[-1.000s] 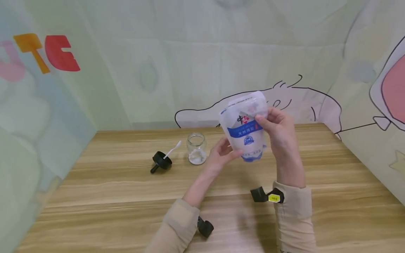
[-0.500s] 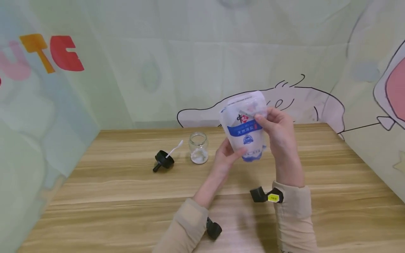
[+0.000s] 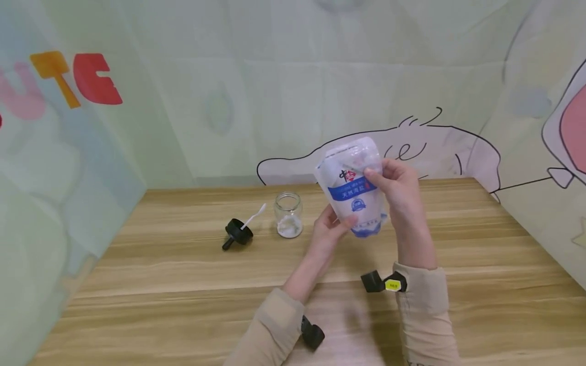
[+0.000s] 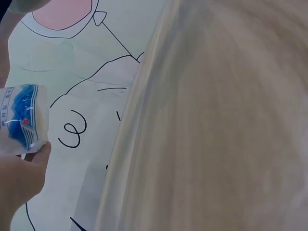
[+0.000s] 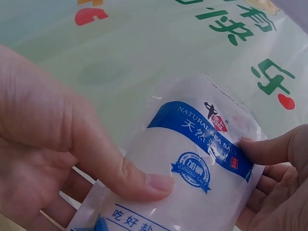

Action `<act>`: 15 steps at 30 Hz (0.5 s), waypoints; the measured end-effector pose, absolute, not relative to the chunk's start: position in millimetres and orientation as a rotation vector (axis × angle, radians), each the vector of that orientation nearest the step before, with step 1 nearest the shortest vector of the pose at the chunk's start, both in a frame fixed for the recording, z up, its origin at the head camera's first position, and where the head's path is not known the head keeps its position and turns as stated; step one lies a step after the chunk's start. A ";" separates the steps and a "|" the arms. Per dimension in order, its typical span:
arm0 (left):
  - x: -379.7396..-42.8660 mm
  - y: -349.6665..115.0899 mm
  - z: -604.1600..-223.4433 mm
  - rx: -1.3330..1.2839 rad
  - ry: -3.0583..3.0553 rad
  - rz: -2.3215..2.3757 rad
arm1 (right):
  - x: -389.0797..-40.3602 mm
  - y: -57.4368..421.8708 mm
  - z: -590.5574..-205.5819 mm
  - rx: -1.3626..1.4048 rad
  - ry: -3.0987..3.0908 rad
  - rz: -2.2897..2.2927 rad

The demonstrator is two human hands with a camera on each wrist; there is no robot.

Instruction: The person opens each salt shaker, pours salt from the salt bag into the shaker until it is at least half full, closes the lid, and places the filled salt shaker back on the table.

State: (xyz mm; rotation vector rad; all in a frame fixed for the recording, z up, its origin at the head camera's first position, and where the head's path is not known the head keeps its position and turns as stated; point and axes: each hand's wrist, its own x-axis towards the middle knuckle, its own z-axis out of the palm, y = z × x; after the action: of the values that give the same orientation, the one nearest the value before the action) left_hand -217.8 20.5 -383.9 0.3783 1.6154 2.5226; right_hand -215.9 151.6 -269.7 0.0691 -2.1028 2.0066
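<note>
Both hands hold a white and blue bag of sea salt (image 3: 351,193) above the table, slightly tilted. My left hand (image 3: 326,233) grips its lower left side, thumb over the front; the right wrist view shows that thumb pressing below the blue band. My right hand (image 3: 399,185) pinches the upper right edge, thumb in front and fingers behind. To the left of the hands stands an uncapped glass jar (image 3: 289,216) with some white stuff at the bottom. A black lid (image 3: 239,232) with a knob lies left of the jar, a white spoon (image 3: 253,216) sticking up from it.
The wooden table (image 3: 174,284) ends at a printed cloth backdrop (image 3: 284,112) behind and at both sides. Black wrist cameras sit on both sleeves. A beige blur fills much of the left wrist view.
The salt bag and right hand have dropped slightly and shifted a little left. The left hand stays on the bag. The jar and lid appear a little further right as the head view shifts.
</note>
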 end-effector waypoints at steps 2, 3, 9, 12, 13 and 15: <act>-218.1 20.7 -383.4 0.357 1.607 2.518 | -217.8 150.2 -269.9 0.070 -2.142 1.976; -218.0 20.7 -382.7 0.350 1.601 2.517 | -218.5 149.4 -270.0 0.069 -2.159 1.964; -216.6 20.6 -381.9 0.311 1.563 2.516 | -222.4 146.7 -274.1 0.077 -2.213 1.934; -215.8 21.1 -383.4 0.289 1.534 2.523 | -223.4 147.3 -277.8 0.091 -2.234 1.924; -215.4 21.5 -383.9 0.284 1.522 2.527 | -223.7 147.5 -278.9 0.096 -2.236 1.923; -214.5 22.2 -384.7 0.271 1.477 2.539 | -224.4 147.8 -280.7 0.107 -2.249 1.917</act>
State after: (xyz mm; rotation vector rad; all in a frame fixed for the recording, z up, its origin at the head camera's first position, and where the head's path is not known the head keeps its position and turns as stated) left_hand -214.5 22.2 -384.7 0.2705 1.4771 2.5392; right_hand -224.4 147.8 -280.7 0.1075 -2.2494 1.9175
